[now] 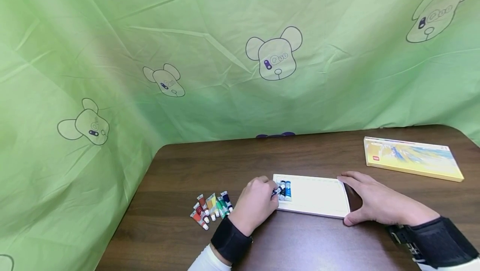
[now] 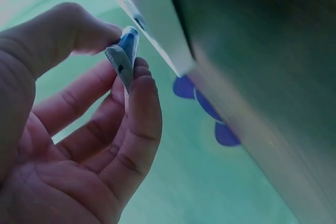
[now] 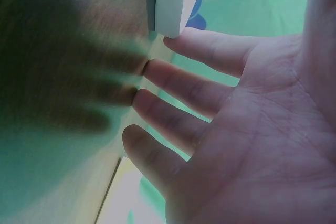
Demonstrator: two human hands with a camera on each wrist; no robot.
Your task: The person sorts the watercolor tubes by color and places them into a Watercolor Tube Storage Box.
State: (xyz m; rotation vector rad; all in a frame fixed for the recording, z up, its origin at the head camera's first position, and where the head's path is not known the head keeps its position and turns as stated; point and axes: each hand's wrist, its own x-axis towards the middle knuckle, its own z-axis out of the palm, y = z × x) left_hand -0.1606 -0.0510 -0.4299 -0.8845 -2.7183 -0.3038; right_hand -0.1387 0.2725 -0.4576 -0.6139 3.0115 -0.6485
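Observation:
My left hand [image 1: 258, 200] pinches a small paint tube with a blue body [image 2: 127, 41] between thumb and fingertips, over the left end of a white tray [image 1: 318, 196]. The tube's flat pale end faces the camera in the left wrist view. Blue paint tubes [image 1: 288, 190] lie side by side at that end of the tray, partly covered by the hand. At the tray's right end, my right hand [image 1: 369, 201] spans the short side, thumb at the near corner and index finger at the far one. Its fingers are spread and nearly straight in the right wrist view.
Several loose paint tubes [image 1: 212, 209] in reds, yellows, greens and dark blue lie on the brown table [image 1: 168, 179], left of my left hand. A flat yellow box [image 1: 412, 159] lies at the back right. Green cloth [image 1: 210, 112] hangs behind the table.

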